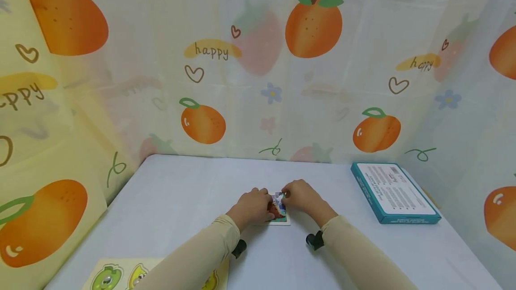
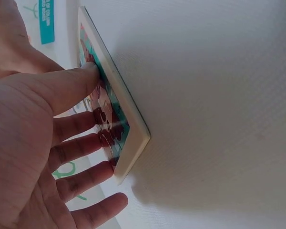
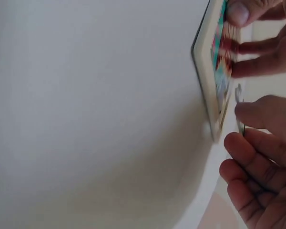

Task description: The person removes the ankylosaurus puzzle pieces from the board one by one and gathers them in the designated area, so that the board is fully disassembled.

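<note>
A small picture puzzle board (image 1: 284,223) with a pale frame lies on the white table between the two hands. My left hand (image 1: 253,207) rests on its left side. In the left wrist view the thumb (image 2: 81,83) presses on the coloured picture, and the fairly straight fingers touch it near the frame (image 2: 124,102). Over the board's upper right part is my right hand (image 1: 304,198). In the right wrist view its thumb and index finger pinch a thin puzzle piece (image 3: 239,110), seen nearly edge-on, just beside the board's end. The other right fingers are curled.
A teal box (image 1: 407,191) with a white printed face lies at the right of the table. At the front left, partly under the left sleeve, is a pale board with fruit pictures (image 1: 106,277). A fruit-print curtain (image 1: 250,97) hangs behind the table.
</note>
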Demonstrator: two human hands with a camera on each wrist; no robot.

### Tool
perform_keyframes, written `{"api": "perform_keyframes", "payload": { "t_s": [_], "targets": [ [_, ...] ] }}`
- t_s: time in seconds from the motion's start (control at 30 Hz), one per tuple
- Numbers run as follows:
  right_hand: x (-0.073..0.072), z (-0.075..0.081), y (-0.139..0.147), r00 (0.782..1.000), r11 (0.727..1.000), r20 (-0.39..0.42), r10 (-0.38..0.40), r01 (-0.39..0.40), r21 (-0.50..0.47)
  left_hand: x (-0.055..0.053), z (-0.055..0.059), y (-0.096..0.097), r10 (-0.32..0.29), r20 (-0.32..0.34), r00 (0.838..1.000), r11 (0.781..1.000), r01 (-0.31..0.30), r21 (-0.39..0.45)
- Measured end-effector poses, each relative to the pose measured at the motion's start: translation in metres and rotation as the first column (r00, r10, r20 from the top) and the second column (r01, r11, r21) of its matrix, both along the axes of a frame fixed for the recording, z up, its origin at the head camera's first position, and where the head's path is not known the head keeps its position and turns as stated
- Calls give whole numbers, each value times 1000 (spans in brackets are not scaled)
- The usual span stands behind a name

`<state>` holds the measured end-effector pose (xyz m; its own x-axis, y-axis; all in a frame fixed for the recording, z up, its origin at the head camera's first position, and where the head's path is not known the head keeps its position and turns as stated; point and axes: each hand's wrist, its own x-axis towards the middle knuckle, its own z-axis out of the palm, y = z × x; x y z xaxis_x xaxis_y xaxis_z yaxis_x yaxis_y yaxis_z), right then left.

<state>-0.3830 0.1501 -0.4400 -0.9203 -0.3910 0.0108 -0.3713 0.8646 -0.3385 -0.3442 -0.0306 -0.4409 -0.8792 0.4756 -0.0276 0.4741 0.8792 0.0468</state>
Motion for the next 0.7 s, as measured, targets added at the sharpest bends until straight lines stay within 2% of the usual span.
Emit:
{"api": "perform_keyframes", "payload": {
  "t_s": [0.13, 0.37, 0.53, 0.7],
  "targets": [
    [0, 1, 18, 1000, 1000, 12, -13, 13, -14, 1, 2, 1, 13, 15, 1000, 1000, -13, 4],
    [4, 7, 62, 995, 999, 88, -35, 35, 4, 1, 0, 0, 14, 26, 1000, 1000, -13, -12],
    [6, 3, 88, 994, 1000, 101, -29, 28, 12, 0, -3, -2, 6, 20, 1000, 1000, -6, -16],
    [7, -1, 99, 994, 1000, 110, -17, 18, 0, 0, -5, -2, 0, 12, 1000, 1000, 0, 0]
  ]
}}
